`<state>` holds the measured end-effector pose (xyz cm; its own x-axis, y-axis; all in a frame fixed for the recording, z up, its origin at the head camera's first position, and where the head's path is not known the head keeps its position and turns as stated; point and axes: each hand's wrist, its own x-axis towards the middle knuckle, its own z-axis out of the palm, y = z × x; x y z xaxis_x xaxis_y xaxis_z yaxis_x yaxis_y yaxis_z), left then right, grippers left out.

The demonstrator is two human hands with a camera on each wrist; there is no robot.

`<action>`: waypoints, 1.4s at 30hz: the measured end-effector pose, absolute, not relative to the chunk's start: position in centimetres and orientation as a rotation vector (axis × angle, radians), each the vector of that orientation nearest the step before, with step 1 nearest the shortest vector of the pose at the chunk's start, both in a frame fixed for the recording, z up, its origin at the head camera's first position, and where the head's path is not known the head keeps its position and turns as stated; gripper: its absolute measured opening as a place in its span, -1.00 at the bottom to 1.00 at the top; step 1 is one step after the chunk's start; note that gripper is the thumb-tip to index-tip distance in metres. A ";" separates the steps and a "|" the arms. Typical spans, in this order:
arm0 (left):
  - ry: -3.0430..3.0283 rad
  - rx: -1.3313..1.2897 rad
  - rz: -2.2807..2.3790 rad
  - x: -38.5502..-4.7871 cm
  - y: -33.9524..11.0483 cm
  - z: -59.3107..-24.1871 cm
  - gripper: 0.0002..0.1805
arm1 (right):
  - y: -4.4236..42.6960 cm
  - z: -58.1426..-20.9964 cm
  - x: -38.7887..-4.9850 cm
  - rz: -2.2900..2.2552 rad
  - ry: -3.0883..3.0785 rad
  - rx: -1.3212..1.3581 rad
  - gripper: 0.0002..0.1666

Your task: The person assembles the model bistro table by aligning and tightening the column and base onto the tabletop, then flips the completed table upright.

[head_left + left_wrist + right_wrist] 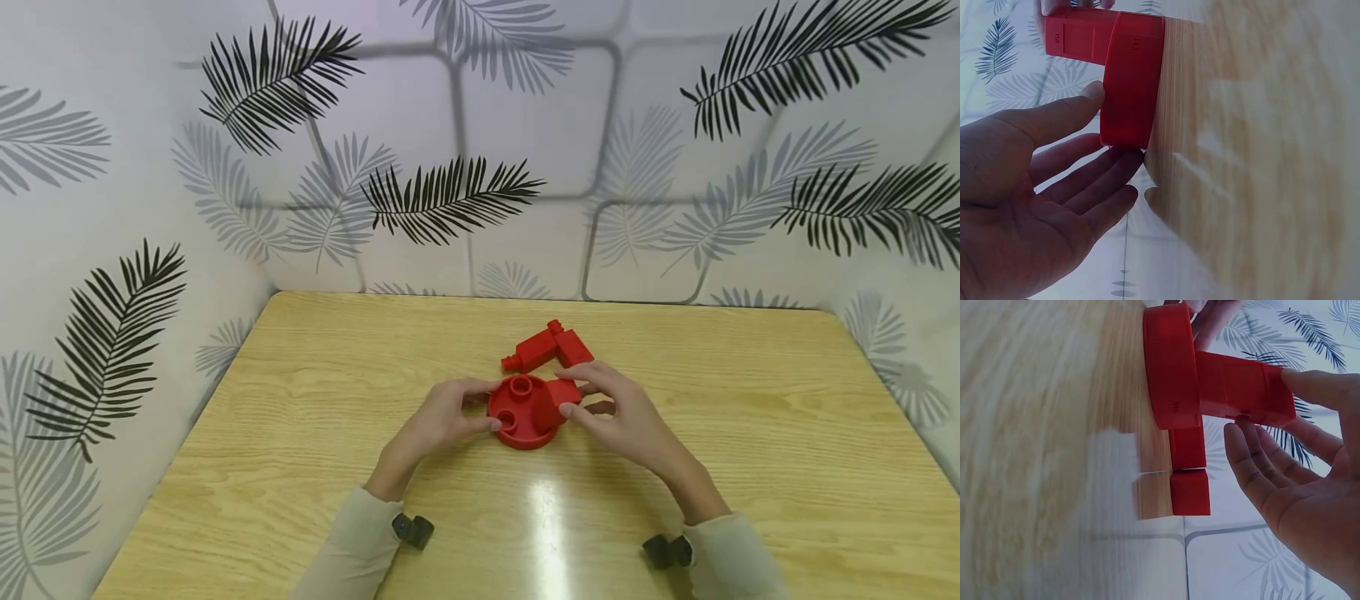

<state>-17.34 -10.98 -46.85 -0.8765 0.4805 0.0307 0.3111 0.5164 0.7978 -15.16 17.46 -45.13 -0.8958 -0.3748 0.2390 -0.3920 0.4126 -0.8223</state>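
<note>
On the left, the left hand (442,412) has its thumb and fingers spread across a round red base (523,407), pinching it at the rim. The base sits on the wooden table (360,358), and just past those left fingertips are two ring-shaped sockets, a far one (521,385) and a near one (506,420). Beyond both hands' fingers lie two loose red pieces (536,351) (573,348) with pegged ends, close together. Now the red block (553,402), rising from the base's right side, its upper end pinched between the thumb and fingers of the right hand (626,417). Small raised characters mark the base's wall and the block, too faint to read surely.
</note>
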 end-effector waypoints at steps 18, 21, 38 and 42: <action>2.557 0.695 1.298 -17.2 -10.8 -46.6 -0.38 | 17.0 -45.5 -15.2 1.548 -2.576 0.739 -0.50; 2.562 0.692 1.295 -17.2 -10.8 -46.6 -0.38 | 17.4 -45.5 -15.3 1.617 -2.579 0.782 -0.47; 2.587 0.663 1.256 -17.1 -10.7 -46.9 -0.38 | 18.3 -45.6 -15.8 1.668 -2.659 0.876 -0.31; 2.594 0.645 1.259 -17.0 -10.5 -46.8 -0.39 | 18.3 -45.7 -15.8 1.682 -2.652 0.861 -0.31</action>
